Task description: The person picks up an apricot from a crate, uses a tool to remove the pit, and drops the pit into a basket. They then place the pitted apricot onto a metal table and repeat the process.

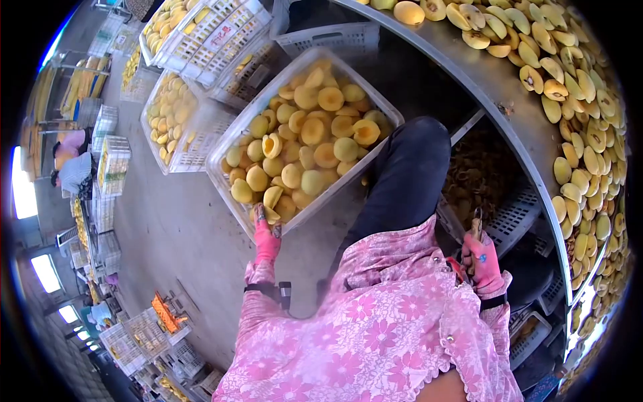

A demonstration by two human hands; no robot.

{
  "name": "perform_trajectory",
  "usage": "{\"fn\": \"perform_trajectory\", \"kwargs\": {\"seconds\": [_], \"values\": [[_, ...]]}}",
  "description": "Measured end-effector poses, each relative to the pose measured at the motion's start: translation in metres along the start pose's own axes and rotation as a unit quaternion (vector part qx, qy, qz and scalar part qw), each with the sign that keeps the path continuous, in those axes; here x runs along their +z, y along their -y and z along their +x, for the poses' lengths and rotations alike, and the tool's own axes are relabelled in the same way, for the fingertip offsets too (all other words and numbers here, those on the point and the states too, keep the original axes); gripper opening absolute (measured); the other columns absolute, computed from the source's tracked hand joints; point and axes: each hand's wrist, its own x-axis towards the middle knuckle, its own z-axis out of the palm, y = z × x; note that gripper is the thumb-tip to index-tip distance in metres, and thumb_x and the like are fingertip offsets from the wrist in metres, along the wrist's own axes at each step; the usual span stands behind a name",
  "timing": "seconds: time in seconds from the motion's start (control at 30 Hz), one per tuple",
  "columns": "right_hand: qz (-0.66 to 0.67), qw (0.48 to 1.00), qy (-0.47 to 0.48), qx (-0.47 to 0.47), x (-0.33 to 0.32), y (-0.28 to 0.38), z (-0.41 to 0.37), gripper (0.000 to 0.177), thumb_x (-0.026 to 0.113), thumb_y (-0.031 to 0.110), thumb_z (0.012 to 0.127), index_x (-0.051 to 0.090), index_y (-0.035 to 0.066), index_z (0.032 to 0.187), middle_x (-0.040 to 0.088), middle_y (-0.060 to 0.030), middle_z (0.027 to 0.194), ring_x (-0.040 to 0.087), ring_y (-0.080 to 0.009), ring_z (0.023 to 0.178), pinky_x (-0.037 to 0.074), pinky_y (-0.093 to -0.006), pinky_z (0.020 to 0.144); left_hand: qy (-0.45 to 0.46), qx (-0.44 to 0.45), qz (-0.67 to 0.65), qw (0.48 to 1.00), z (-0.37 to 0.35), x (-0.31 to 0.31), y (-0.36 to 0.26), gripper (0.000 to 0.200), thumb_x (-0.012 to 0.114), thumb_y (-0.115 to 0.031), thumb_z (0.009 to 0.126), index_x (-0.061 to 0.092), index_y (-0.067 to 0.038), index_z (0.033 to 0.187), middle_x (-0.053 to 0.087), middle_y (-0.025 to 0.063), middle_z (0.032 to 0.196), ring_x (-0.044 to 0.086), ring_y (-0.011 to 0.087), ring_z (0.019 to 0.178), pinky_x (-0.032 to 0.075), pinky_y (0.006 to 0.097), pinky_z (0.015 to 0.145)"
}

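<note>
One knee (426, 137) separates crate (367, 82) and table (472, 70); left grip (263, 216) at fruit (272, 197), closure unclear; right grip (477, 242) clamps tool (477, 226).

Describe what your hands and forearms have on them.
The left hand and right hand wear pink gloves that leave fingertips uncovered; the right glove has a small blue mark on its back. The sleeves are pink with a pale pattern. A dark band circles the right sleeve near the wrist, and another circles the left.
</note>
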Motion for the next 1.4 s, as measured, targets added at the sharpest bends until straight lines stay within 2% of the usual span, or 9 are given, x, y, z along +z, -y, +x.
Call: {"fn": "perform_trajectory", "kwargs": {"seconds": [0.4, 0.5, 0.53, 0.67, 0.8, 0.87, 0.97, 1.2, 1.4], "values": [[-0.012, 0.998, 0.021, -0.049, -0.014, -0.016, 0.003, 0.015, 0.059, 0.021, 0.083, 0.046, 0.012, 0.082, 0.045, 0.0029, 0.06, 0.039, -0.0058, 0.044, 0.032, -0.0205, 0.04, 0.118, 0.081, 0.036, 0.989, 0.037, -0.006, -0.014, 0.025, 0.065, 0.005, 0.071, 0.066, -0.005, 0.094, 0.063, 0.0056, 0.094, 0.059, 0.0173, 0.089, 0.049, 0.0288, 0.075], [0.008, 0.999, 0.032, -0.041, -0.016, -0.018, 0.004, 0.016, 0.059, 0.021, 0.085, 0.049, 0.009, 0.089, 0.047, 0.0015, 0.062, 0.041, -0.006, 0.045, 0.033, -0.02, 0.041, 0.123, 0.049, -0.03, 0.991, 0.039, 0.024, -0.017, 0.024, 0.057, 0.008, 0.074, 0.065, -0.004, 0.093, 0.064, 0.0051, 0.089, 0.06, 0.015, 0.085, 0.048, 0.0276, 0.074], [0.01, 0.999, 0.035, -0.035, -0.016, -0.018, 0.002, 0.016, 0.058, 0.021, 0.085, 0.049, 0.009, 0.089, 0.047, 0.0014, 0.062, 0.041, -0.006, 0.045, 0.033, -0.0199, 0.042, 0.178, -0.147, -0.156, 0.96, 0.046, 0.024, -0.019, 0.029, 0.049, 0.01, 0.076, 0.063, -0.003, 0.098, 0.064, 0.005, 0.092, 0.06, 0.0149, 0.083, 0.047, 0.026, 0.074], [-0.011, 0.998, 0.028, -0.046, -0.021, -0.02, 0.005, 0.019, 0.06, 0.021, 0.084, 0.048, 0.008, 0.091, 0.048, -0.0001, 0.064, 0.045, -0.007, 0.048, 0.037, -0.0217, 0.043, 0.185, -0.078, -0.084, 0.976, 0.059, 0.032, 0.019, 0.033, 0.057, 0.004, 0.07, 0.064, -0.004, 0.101, 0.067, 0.0088, 0.093, 0.064, 0.02, 0.085, 0.049, 0.0297, 0.077], [0.04, 0.996, 0.07, -0.047, -0.037, 0.003, -0.016, 0.024, 0.06, 0.022, 0.085, 0.046, 0.007, 0.097, 0.05, -0.0013, 0.068, 0.047, -0.0081, 0.049, 0.039, -0.0227, 0.044, 0.43, -0.106, -0.089, 0.892, 0.127, 0.006, -0.049, 0.038, 0.068, -0.015, 0.074, 0.059, 0.0, 0.107, 0.067, 0.0124, 0.088, 0.065, 0.026, 0.085, 0.051, 0.0319, 0.076], [0.063, 0.992, 0.055, -0.095, -0.05, 0.008, -0.027, 0.025, 0.06, 0.021, 0.086, 0.045, 0.007, 0.099, 0.05, -0.0014, 0.068, 0.046, -0.008, 0.048, 0.039, -0.0229, 0.043, 0.326, 0.1, -0.018, 0.94, 0.154, -0.003, -0.133, 0.035, 0.063, -0.01, 0.08, 0.055, 0.002, 0.113, 0.065, 0.0115, 0.098, 0.063, 0.0209, 0.09, 0.05, 0.0281, 0.08], [0.125, 0.985, 0.028, -0.117, -0.074, 0.021, -0.059, 0.027, 0.06, 0.02, 0.086, 0.046, 0.006, 0.103, 0.049, -0.0007, 0.068, 0.045, -0.008, 0.048, 0.039, -0.0227, 0.042, 0.366, 0.018, -0.243, 0.898, 0.194, -0.015, -0.272, 0.036, 0.063, -0.007, 0.082, 0.054, 0.002, 0.116, 0.062, 0.011, 0.106, 0.06, 0.0166, 0.095, 0.048, 0.0262, 0.083], [0.206, 0.969, -0.033, -0.132, -0.121, -0.014, -0.09, 0.032, 0.06, 0.019, 0.084, 0.045, 0.006, 0.11, 0.049, -0.0002, 0.065, 0.044, -0.0074, 0.046, 0.038, -0.0214, 0.041, 0.429, 0.343, -0.217, 0.807, 0.139, 0.058, -0.498, 0.032, 0.058, -0.005, 0.085, 0.054, 0.003, 0.116, 0.062, 0.008, 0.104, 0.06, 0.0142, 0.092, 0.048, 0.0245, 0.08], [0.329, 0.935, -0.105, -0.084, -0.161, -0.058, -0.147, 0.03, 0.06, 0.018, 0.084, 0.044, 0.006, 0.107, 0.048, 0.0001, 0.064, 0.044, -0.0078, 0.043, 0.036, -0.0217, 0.039, 0.759, 0.207, -0.027, 0.617, 0.122, -0.01, -0.532, 0.054, 0.063, 0.001, 0.08, 0.043, 0.0, 0.13, 0.053, 0.0099, 0.124, 0.054, 0.0188, 0.107, 0.045, 0.0316, 0.092]]}}
